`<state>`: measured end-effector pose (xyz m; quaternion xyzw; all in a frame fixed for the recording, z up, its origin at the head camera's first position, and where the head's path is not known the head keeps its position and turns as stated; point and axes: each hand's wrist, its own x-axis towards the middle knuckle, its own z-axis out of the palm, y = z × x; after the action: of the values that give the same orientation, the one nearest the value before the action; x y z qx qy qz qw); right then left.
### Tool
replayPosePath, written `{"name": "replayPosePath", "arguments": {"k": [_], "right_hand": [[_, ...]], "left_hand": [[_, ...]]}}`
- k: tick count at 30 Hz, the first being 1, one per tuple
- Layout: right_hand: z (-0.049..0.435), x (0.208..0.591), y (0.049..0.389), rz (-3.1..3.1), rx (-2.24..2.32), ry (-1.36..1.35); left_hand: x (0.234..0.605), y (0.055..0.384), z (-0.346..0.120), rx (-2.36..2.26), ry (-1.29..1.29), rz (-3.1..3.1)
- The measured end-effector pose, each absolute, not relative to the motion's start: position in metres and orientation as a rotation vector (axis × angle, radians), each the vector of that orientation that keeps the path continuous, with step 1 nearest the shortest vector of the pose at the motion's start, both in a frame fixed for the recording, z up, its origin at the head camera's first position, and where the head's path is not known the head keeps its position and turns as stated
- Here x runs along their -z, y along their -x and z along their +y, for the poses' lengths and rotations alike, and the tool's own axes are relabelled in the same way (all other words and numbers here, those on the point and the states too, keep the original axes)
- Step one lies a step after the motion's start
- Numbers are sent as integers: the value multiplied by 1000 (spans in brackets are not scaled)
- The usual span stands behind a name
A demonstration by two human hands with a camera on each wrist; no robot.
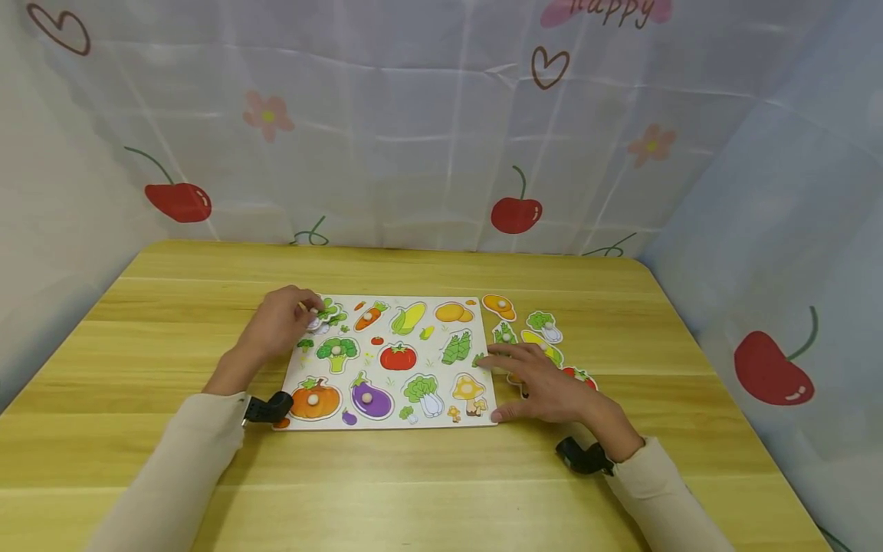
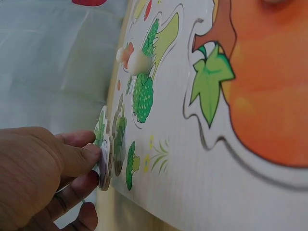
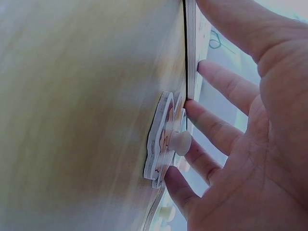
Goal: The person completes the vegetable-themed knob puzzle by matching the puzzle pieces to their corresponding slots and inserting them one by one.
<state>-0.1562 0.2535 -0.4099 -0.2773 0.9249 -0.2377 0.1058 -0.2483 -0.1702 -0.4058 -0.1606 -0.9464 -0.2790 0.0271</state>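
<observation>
My left hand [image 1: 279, 322] pinches a turnip puzzle piece [image 2: 104, 149] between thumb and fingers, tilted over the back left corner of the white vegetable puzzle board [image 1: 434, 429]. Beneath it, the matching leafy picture [image 2: 120, 134] is partly covered. Knobbed carrot [image 1: 375, 310], broccoli [image 1: 338, 345], pumpkin [image 1: 327, 402] and eggplant [image 1: 379, 402] pieces sit in the board. On the right, my right hand [image 1: 545, 387] has its fingers spread, with fingertips and thumb along the board's right edge. Under its palm lies a knobbed piece [image 3: 166, 139], mostly hidden from above.
Loose pieces lie right of the board: potato [image 1: 498, 304], bok choy [image 1: 545, 326], asparagus [image 1: 505, 331], corn [image 1: 552, 351] and tomato [image 1: 582, 376], the last partly behind my right hand. The wooden table [image 1: 414, 498] meets a printed curtain [image 1: 386, 153] at the back.
</observation>
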Motion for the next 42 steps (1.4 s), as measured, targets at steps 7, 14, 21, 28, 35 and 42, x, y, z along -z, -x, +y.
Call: {"name": "replayPosePath", "arguments": {"k": [7,14,21,28,35,42], "right_hand": [[253,409,156,2721,696,818],[252,408,156,2720,689,820],[253,409,156,2714,691,811],[252,409,156,2712,692,808],[253,411,157,2710,693,827],[253,410,157,2721,674,811]], "left_hand": [[408,247,-165,898,517,-2935],[410,246,-161,890,513,-2958],[413,247,-162,892,509,-2968],[415,247,-160,887,508,-2964],[416,246,-162,889,493,-2963],[411,240,-166,917,434,-2955]]}}
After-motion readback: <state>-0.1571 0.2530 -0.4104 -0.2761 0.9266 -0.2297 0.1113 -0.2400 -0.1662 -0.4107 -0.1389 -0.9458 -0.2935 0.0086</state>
